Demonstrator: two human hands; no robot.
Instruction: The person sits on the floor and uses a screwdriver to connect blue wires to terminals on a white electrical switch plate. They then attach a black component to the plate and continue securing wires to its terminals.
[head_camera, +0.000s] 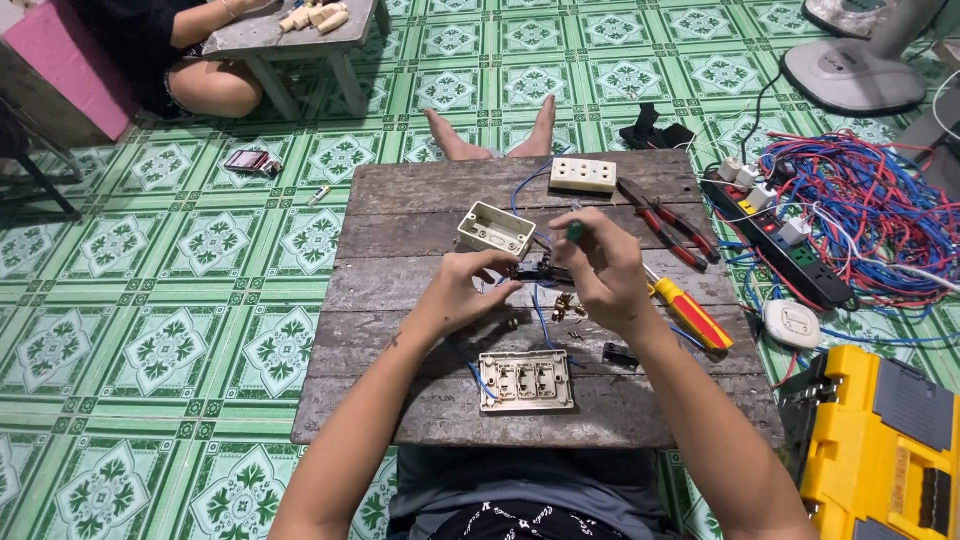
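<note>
Hands meet mid-table: left hand (470, 288) pinches a small dark switch part (535, 272), right hand (605, 270) grips a green-handled screwdriver (575, 231) over it. Bare weathered planks of the table (420, 410) lie open toward the near edge, around the cream switch plate (526, 381).

We see a small dark electrical part (530, 272) with blue wire (541, 310) trailing from it, held just above the wooden table, and a green-handled screwdriver (576, 231) standing nearly upright over it.
</note>
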